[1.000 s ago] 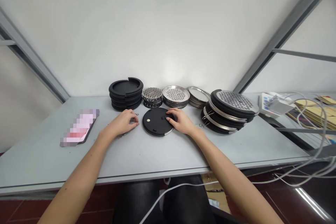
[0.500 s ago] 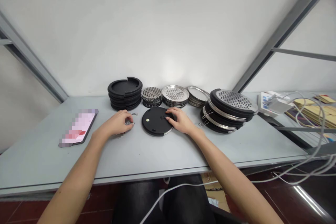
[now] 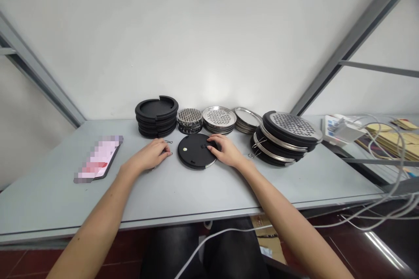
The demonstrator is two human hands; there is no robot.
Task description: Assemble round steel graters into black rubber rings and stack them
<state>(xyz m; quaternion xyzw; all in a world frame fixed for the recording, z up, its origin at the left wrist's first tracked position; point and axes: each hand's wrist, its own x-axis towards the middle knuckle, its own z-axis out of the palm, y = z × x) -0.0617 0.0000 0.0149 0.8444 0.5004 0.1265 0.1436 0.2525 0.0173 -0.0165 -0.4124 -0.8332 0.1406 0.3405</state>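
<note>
On my head view the black disc (image 3: 194,158) lies flat on the grey table (image 3: 183,198), and I take every place from it. My right hand (image 3: 225,150) rests on its right part, thumb and fingers partly spread over the top, not closed around it. My left hand (image 3: 152,154) is just left of the disc, fingers curled and thumb drawn in, with wire clips (image 3: 168,141) at its fingertips; I can't tell whether it grips one. Behind the disc and to its left I have the black ring stack (image 3: 157,118); almost straight behind are the studded metal discs (image 3: 190,117) and the perforated plates (image 3: 219,118). The plain metal plates (image 3: 248,118) sit behind and right, the tilted stack (image 3: 288,137) right, the phone (image 3: 101,159) well left.
</note>
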